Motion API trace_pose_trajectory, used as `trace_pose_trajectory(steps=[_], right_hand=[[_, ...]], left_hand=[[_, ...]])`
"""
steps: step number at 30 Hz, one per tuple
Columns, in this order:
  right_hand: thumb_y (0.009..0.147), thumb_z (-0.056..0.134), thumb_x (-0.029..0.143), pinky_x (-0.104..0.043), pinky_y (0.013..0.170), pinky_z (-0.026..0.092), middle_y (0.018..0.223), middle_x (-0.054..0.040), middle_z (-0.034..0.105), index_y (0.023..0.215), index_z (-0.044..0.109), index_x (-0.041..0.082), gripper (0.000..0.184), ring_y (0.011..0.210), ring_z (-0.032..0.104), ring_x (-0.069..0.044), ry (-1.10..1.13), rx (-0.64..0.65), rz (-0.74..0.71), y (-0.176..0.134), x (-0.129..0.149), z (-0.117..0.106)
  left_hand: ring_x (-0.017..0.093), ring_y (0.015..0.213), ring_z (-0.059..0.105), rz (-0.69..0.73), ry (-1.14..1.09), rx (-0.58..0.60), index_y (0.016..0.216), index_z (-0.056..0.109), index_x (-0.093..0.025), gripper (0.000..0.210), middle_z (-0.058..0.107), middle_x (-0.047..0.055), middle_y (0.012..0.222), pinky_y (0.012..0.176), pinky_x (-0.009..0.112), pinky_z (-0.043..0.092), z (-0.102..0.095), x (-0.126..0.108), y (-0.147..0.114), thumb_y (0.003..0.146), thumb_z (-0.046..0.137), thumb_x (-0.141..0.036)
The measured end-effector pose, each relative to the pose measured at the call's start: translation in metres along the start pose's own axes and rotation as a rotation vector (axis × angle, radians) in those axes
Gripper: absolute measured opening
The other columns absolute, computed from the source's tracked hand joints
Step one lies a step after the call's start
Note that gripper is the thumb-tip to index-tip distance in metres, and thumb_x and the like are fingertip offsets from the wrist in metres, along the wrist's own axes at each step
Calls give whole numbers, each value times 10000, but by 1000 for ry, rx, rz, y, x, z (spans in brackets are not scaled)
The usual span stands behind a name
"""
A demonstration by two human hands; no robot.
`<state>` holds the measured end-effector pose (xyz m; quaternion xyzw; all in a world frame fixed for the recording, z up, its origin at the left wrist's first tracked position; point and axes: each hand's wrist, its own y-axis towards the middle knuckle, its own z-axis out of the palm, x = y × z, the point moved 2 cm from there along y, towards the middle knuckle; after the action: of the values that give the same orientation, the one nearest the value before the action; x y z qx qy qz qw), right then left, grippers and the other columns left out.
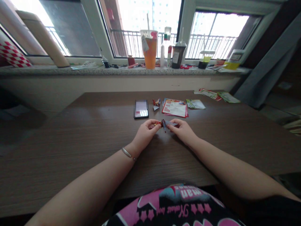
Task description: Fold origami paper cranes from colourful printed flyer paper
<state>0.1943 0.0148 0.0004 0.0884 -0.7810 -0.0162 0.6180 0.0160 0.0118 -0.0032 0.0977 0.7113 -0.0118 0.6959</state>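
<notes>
Between my hands, just above the table, is a small piece of folded printed paper point(164, 125), red and yellow on the left and pale grey on the right. My left hand point(147, 131) pinches its left end between thumb and fingers. At the other end, my right hand point(182, 129) grips the pale flap. The middle of the paper stands up in tight pleats. Just beyond the hands lies a small folded paper figure point(156, 104) in red and white. Beside it, on the right, sits a stack of printed leaflets point(174, 107). A phone point(141, 109) lies left of the figure.
Green-and-white cards point(195, 104) and more leaflets point(209, 94) lie at the table's back right. The stone windowsill point(94, 71) behind holds an orange drink cup point(150, 50), a dark lidded cup point(178, 55), bottles and a tall beige cylinder point(44, 40).
</notes>
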Motion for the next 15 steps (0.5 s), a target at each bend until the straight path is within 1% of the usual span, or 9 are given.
trace_pose_trajectory(steps=[3,6,9,12,15], right_hand=[[689,708,449,-251,509,359,636,15,619,719,660,198,257,514,472,-111,-44,-1,-64,-1,0,1],[719,686,434,-264,538,385,712,-5,662,771,691,198,242,563,510,-128,-99,-4,-94,-2,0,1],[729,680,433,-289,598,421,775,-24,692,814,715,197,254,636,555,-158,-115,13,-91,-2,0,1],[712,697,445,-306,662,442,788,-33,701,769,719,192,260,705,585,-179,-60,28,-74,-2,1,1],[699,714,457,-300,692,440,798,-31,699,756,719,182,281,718,577,-164,40,69,-28,-3,1,2]], left_hand=[[172,772,638,27,107,17,907,690,-142,332,719,56,873,715,277,483,0,-5,-2,736,722,-424],[158,700,611,26,129,25,865,706,-145,324,715,43,809,643,261,454,0,-8,-4,737,715,-442],[142,645,573,9,130,16,839,716,-144,348,701,35,756,590,250,415,-1,-6,-3,721,725,-471],[143,671,580,-14,83,21,817,710,-136,363,697,44,754,624,252,423,-1,-1,0,718,728,-484],[143,680,595,-77,-37,63,793,684,-130,361,692,50,738,658,260,442,0,5,2,719,730,-481]])
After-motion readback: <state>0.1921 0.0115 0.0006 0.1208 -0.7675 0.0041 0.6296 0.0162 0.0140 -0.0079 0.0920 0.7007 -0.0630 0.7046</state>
